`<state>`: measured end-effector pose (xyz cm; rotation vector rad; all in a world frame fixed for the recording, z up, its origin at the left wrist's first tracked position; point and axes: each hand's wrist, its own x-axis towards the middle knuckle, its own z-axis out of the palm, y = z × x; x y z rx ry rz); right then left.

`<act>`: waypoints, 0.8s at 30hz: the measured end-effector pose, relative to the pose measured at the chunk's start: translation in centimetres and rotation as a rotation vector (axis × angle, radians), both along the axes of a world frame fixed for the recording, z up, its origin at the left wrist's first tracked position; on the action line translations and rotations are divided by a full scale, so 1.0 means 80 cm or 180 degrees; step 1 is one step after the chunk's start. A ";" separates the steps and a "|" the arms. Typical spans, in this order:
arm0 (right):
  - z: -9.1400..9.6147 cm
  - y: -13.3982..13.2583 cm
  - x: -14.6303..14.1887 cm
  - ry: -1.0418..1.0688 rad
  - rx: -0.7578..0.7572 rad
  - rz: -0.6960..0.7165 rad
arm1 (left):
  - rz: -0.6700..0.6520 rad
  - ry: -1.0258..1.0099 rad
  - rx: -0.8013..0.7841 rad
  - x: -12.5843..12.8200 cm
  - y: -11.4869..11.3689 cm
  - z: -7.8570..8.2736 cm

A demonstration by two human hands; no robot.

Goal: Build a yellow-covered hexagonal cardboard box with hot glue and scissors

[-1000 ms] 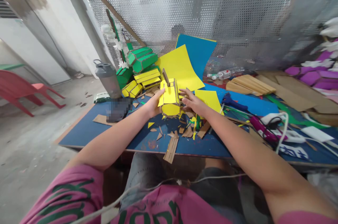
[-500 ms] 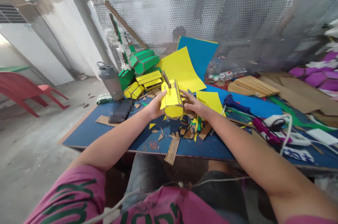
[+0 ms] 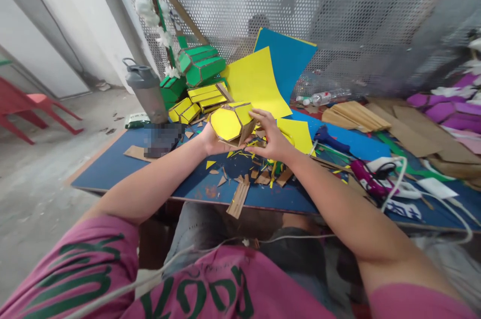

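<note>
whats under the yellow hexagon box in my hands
Below the yellow hexagon box, held off the blue table by the left hand and right hand, lie cardboard scraps and yellow offcuts. The hands cover the box's underside and the tabletop right behind it.

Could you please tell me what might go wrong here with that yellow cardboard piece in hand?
The yellow hexagonal piece is gripped between the left hand and right hand; a hard squeeze might crush its cardboard walls.
The cardboard strip overhangs the table edge and could slide off.
The white cord lying close to the right forearm might snag.
</note>
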<state>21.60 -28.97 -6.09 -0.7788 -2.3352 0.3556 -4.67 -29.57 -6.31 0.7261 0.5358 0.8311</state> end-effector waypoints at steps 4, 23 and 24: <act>0.006 -0.002 0.001 -0.0047 0.0400 -0.0326 | -0.0105 0.0186 -0.0101 -0.003 -0.004 0.001; -0.001 0.022 0.015 0.0526 0.0884 -0.0326 | -0.0196 0.0285 0.0316 -0.011 0.003 -0.004; -0.002 0.023 0.015 0.0563 0.0849 -0.0397 | -0.0115 0.0383 0.0416 -0.010 0.002 -0.004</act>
